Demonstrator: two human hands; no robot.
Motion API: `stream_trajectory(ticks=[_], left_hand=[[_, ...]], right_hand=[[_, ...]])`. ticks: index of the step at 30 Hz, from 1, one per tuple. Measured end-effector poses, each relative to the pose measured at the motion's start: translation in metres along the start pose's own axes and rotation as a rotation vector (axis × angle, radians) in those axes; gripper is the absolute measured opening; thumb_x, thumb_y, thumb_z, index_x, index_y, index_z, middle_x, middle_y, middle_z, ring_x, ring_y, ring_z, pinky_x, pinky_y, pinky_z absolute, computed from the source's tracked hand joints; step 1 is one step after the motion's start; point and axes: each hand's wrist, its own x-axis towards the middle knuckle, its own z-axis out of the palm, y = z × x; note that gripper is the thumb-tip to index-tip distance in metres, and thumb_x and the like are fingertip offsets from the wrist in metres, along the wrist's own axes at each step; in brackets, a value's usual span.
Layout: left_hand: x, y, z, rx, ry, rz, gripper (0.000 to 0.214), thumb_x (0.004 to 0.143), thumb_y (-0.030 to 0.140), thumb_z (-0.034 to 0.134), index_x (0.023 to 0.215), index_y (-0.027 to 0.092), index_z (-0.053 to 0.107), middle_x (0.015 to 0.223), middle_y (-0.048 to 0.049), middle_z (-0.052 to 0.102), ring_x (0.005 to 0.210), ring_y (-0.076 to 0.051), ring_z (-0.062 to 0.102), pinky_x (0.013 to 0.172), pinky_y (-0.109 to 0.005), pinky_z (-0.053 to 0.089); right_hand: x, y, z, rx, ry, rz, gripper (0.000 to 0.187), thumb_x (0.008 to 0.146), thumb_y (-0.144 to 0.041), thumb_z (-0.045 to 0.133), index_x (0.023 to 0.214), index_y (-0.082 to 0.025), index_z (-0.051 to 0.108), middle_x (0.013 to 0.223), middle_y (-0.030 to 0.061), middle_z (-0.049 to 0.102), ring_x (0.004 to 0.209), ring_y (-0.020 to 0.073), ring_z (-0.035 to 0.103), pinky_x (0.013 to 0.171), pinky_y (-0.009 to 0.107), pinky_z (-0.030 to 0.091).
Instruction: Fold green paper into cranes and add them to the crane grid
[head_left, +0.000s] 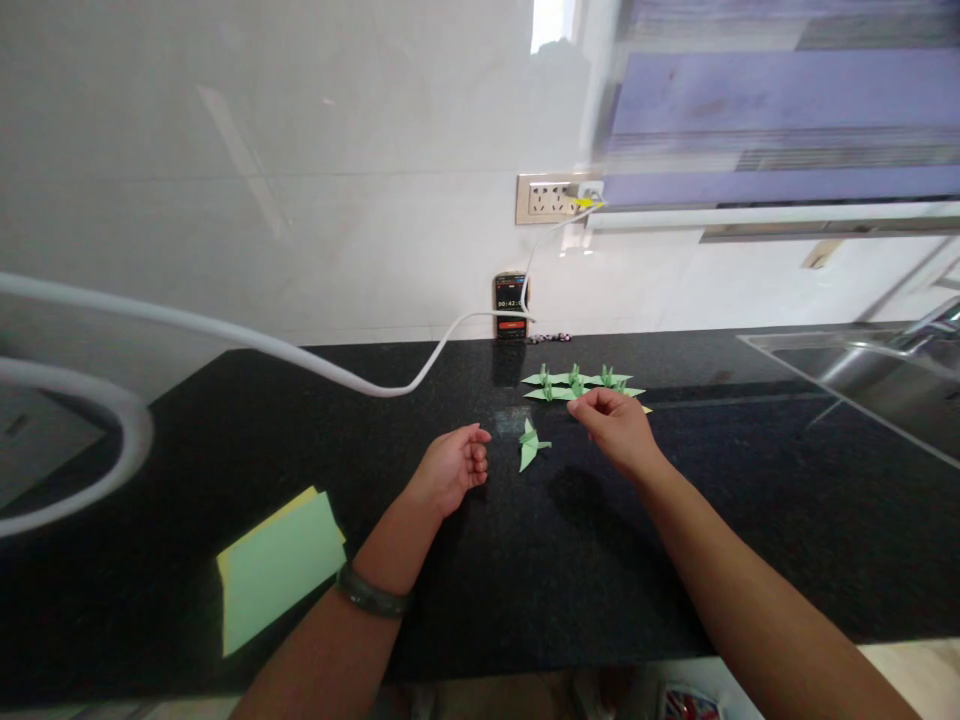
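A single light-green folded paper crane (529,447) lies on the black countertop (480,590) between my hands. My left hand (451,467) is just left of it, apart from it, with the fingers loosely curled in and nothing visible in them. To the crane's upper right, my right hand (616,425) has thumb and fingertips pinched together. Whether anything is between those fingertips cannot be made out. Behind that hand, several more green paper cranes (544,376) stand in two rows with wings spread. The right hand partly covers the front row.
A stack of green and yellow paper sheets (281,575) lies at left. A phone (511,305) showing a timer leans on the wall, its white cable (300,357) looping across the left foreground. A wall socket (555,199) is above. At right is a steel sink (892,380).
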Motion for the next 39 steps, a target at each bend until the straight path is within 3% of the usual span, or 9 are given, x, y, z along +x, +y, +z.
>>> stream_trajectory(ticks=[3,8,13,18,23,27,34,39], left_hand=[[-0.001,-0.003,0.001,0.059,0.0,0.064,0.021,0.067,0.035,0.053,0.071,0.014,0.054,0.047,0.0039,0.044,0.041,-0.007,0.043,0.041,-0.019,0.034],[-0.004,-0.003,0.004,0.103,0.045,0.152,0.018,0.065,0.032,0.055,0.069,0.015,0.054,0.048,0.0046,0.044,0.041,-0.006,0.043,0.042,-0.019,0.034],[-0.008,0.001,0.007,0.109,0.056,0.177,0.017,0.065,0.032,0.054,0.069,0.015,0.054,0.048,0.0046,0.043,0.042,-0.006,0.042,0.043,-0.019,0.034],[-0.01,0.0,0.009,0.116,0.051,0.172,0.015,0.064,0.03,0.054,0.068,0.015,0.053,0.048,0.0047,0.042,0.042,-0.006,0.041,0.042,-0.019,0.033],[-0.008,-0.001,0.007,0.113,0.053,0.174,0.016,0.064,0.03,0.054,0.069,0.015,0.053,0.049,0.0047,0.042,0.043,-0.006,0.041,0.044,-0.019,0.034],[-0.007,-0.001,0.007,0.126,0.055,0.184,0.016,0.065,0.031,0.053,0.07,0.015,0.053,0.05,0.0047,0.042,0.044,-0.006,0.041,0.044,-0.019,0.034],[-0.007,-0.002,0.007,0.123,0.026,0.185,0.017,0.065,0.032,0.052,0.069,0.015,0.052,0.049,0.005,0.042,0.042,-0.005,0.04,0.043,-0.019,0.034],[-0.008,-0.002,0.008,0.133,0.025,0.175,0.016,0.065,0.031,0.052,0.068,0.016,0.052,0.049,0.0052,0.042,0.042,-0.005,0.04,0.043,-0.019,0.034]], right_hand=[[0.005,0.001,-0.008,-0.189,0.081,-0.047,0.026,0.066,-0.04,0.054,0.059,-0.015,0.054,0.048,-0.0026,0.043,0.042,0.0073,0.034,0.041,0.021,0.026],[-0.004,-0.002,0.005,-0.494,-0.134,-0.127,0.024,0.071,-0.036,0.048,0.063,-0.016,0.058,0.055,0.0002,0.054,0.051,0.0115,0.046,0.049,0.023,0.032],[-0.01,-0.006,0.031,-0.725,-0.216,-0.182,0.02,0.072,-0.035,0.049,0.075,-0.018,0.06,0.072,0.0038,0.059,0.063,0.0134,0.051,0.057,0.023,0.035],[-0.007,-0.004,0.05,-0.901,-0.246,-0.183,0.028,0.073,-0.043,0.049,0.082,-0.019,0.06,0.082,0.0064,0.059,0.069,0.0159,0.053,0.058,0.024,0.033],[-0.006,-0.007,0.059,-0.915,-0.306,-0.266,0.023,0.078,-0.033,0.043,0.081,-0.019,0.062,0.081,0.0071,0.063,0.074,0.0177,0.054,0.06,0.025,0.033],[-0.003,-0.016,0.043,-0.883,-0.374,-0.303,0.019,0.077,-0.026,0.045,0.079,-0.019,0.063,0.072,0.0033,0.063,0.066,0.0135,0.054,0.059,0.022,0.033],[0.025,-0.013,-0.011,-0.894,-0.492,-0.345,0.018,0.073,-0.02,0.045,0.079,-0.016,0.062,0.068,0.0015,0.062,0.06,0.0112,0.052,0.054,0.02,0.033],[0.044,-0.005,-0.021,-0.969,-0.589,-0.342,0.02,0.072,-0.018,0.045,0.08,-0.016,0.063,0.069,0.0017,0.063,0.06,0.0119,0.053,0.054,0.019,0.034]])
